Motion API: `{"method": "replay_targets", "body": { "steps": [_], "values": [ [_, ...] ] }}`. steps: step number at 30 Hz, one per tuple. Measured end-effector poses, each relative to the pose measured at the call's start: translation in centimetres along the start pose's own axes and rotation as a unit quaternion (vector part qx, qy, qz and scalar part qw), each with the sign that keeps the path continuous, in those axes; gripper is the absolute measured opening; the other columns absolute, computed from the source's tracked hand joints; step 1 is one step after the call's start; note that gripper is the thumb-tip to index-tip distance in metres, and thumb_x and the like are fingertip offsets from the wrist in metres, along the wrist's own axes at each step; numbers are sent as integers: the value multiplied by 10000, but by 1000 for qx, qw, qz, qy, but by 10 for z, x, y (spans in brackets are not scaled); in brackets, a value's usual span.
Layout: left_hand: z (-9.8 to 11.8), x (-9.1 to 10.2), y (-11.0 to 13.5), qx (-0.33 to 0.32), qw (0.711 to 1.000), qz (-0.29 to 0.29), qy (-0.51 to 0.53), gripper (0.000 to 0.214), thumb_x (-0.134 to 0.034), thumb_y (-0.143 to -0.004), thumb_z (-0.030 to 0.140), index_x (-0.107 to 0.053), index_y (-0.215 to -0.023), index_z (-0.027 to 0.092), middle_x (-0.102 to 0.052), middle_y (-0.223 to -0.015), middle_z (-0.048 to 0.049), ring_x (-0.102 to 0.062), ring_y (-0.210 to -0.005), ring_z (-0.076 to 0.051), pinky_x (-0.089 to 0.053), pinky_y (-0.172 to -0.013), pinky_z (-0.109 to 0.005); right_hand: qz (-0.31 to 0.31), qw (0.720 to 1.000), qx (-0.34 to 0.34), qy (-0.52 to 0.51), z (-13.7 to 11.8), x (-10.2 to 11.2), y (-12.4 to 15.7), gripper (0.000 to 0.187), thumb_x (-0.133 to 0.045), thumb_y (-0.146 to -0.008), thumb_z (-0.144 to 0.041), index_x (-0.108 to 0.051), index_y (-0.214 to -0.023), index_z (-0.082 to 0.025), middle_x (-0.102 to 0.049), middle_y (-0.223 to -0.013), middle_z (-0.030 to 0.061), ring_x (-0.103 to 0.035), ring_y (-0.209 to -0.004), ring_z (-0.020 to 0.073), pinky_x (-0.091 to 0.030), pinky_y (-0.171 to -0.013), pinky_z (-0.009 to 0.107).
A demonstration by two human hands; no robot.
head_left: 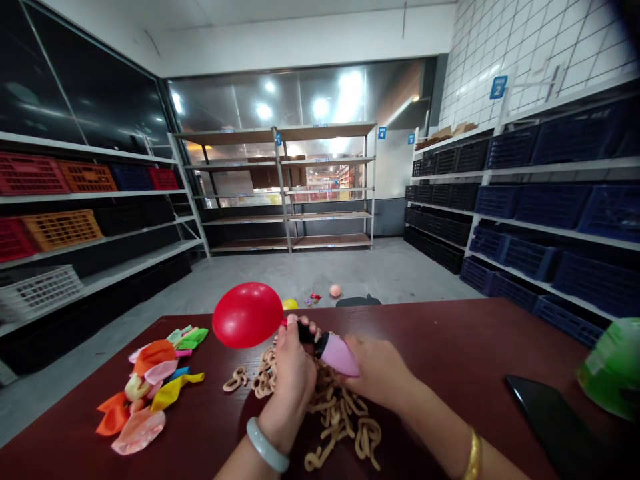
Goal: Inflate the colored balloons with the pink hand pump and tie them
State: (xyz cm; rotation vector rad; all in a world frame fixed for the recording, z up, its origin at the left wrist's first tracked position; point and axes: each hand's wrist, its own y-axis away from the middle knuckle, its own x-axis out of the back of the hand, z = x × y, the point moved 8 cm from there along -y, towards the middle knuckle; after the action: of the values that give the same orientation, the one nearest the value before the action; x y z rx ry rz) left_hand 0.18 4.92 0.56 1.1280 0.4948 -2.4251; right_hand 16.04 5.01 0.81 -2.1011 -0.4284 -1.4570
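A swollen red balloon stretches out to the left, above the table's far edge. My left hand is closed round its neck, where it meets the black end of a pink balloon pump. My right hand grips the pink body of that pump, partly covering it. Exactly how the balloon neck sits on the black end is hidden by my fingers. Beneath both hands lies a loose pile of tan, curled loops. Limp balloons in several colours are heaped to the left.
On the right of the dark red table lie a black phone-like slab and a green container. Beyond the far edge, a pale pink ball rests on the floor. Crate-filled shelves line both sides; a rack stands behind.
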Motion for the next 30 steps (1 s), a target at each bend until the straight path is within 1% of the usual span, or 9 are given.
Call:
{"method": "replay_targets", "body": {
  "steps": [3, 6, 9, 13, 17, 20, 23, 27, 30],
  "values": [
    [0, -9, 7, -8, 1000, -16, -2, 268, -693, -798, 307, -446, -811, 203, -527, -752, 14, -521, -625, -119, -461, -596, -269, 42, 998, -10, 34, -4, -3, 0, 380, -618, -790, -349, -547, -1136, -208, -690, -1017, 76, -652, -894, 257, -414, -681, 299],
    [11, -11, 1, -22, 1000, -21, 6, 247, -691, -796, 287, -462, -818, 197, -533, -773, 6, -532, -648, -128, -463, -604, -280, 71, 996, -24, 57, -1, -2, -2, 353, -625, -770, -285, -532, -1103, -213, -670, -1036, 81, -633, -923, 246, -414, -709, 299],
    [35, 3, -21, -45, 999, -2, 9, 222, -679, -779, 218, -460, -806, 192, -528, -757, 3, -532, -636, -139, -446, -568, -278, 57, 995, -24, 77, 6, -3, -5, 357, -646, -768, -327, -528, -1086, -216, -667, -1001, 81, -637, -891, 247, -415, -702, 307],
    [71, 31, -50, -83, 996, 40, 18, 176, -639, -766, 154, -469, -801, 186, -525, -739, 3, -537, -624, -146, -441, -557, -280, 28, 996, -11, 88, 19, -7, -9, 361, -644, -781, -401, -531, -1068, -215, -669, -973, 74, -646, -883, 255, -416, -700, 316],
    [85, 44, -56, -110, 992, 58, 26, 172, -635, -764, 154, -476, -817, 188, -524, -729, 5, -535, -618, -142, -430, -546, -265, 25, 995, 2, 97, 25, -8, -10, 345, -636, -781, -370, -529, -1072, -219, -667, -992, 72, -649, -909, 262, -415, -711, 323],
    [78, 42, -52, -118, 991, 53, 37, 212, -664, -760, 185, -460, -818, 196, -524, -726, 9, -529, -617, -134, -423, -540, -254, 24, 995, -4, 101, 26, -9, -8, 338, -619, -801, -361, -526, -1087, -207, -669, -989, 81, -655, -906, 268, -415, -707, 327],
    [61, 37, -44, -110, 991, 57, 42, 251, -691, -758, 231, -447, -808, 197, -526, -729, 11, -522, -612, -124, -424, -539, -248, 11, 994, -10, 106, 24, -10, -7, 328, -613, -805, -324, -526, -1096, -200, -674, -1004, 94, -661, -901, 269, -413, -703, 327],
    [25, 19, -25, -68, 996, 31, 37, 265, -696, -781, 288, -450, -832, 202, -523, -736, 14, -521, -608, -115, -424, -549, -247, -1, 995, -6, 102, 16, -9, -5, 336, -611, -800, -314, -520, -1103, -200, -680, -1013, 99, -664, -909, 273, -408, -700, 325],
    [-2, 6, -4, -26, 999, 21, 25, 259, -674, -813, 332, -452, -840, 203, -526, -746, 14, -515, -604, -106, -435, -565, -248, 14, 996, -7, 83, 10, -8, -2, 301, -608, -791, -299, -519, -1064, -207, -684, -995, 82, -665, -886, 263, -393, -669, 312]
  ]
}}
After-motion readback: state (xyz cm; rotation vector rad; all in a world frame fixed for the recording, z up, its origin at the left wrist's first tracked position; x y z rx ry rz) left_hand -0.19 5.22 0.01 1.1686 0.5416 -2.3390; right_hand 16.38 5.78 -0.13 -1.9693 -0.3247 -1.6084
